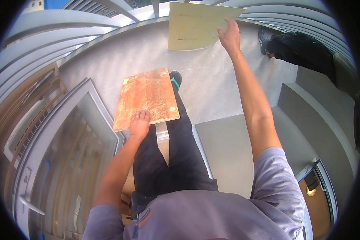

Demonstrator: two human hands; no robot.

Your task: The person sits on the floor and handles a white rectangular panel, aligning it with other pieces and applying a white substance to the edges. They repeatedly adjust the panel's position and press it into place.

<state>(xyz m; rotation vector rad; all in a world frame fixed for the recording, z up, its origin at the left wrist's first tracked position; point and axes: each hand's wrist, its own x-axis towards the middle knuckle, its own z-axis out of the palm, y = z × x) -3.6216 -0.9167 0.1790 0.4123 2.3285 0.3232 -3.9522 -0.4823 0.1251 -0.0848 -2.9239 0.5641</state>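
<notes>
My left hand [139,125] grips the near edge of a reddish-brown wooden board [146,94]. Its fingers lie over the top face, and the thumb is hidden. The board has a worn, scuffed surface and pale patches at two corners; it covers part of my legs. My right arm stretches far forward. At its end my right hand [230,37] has its fingers apart in front of a thin, pale yellow-green panel [196,28] by the railing. Whether a fingertip touches the panel's right side, I cannot tell.
A white slatted railing [64,24] curves along the far side. To the left stands a grey-framed glass door [68,160] with a handle. Another person's dark-clad leg and shoe [264,41] are at the right, beside a grey wall ledge [316,108]. The floor [216,88] is grey.
</notes>
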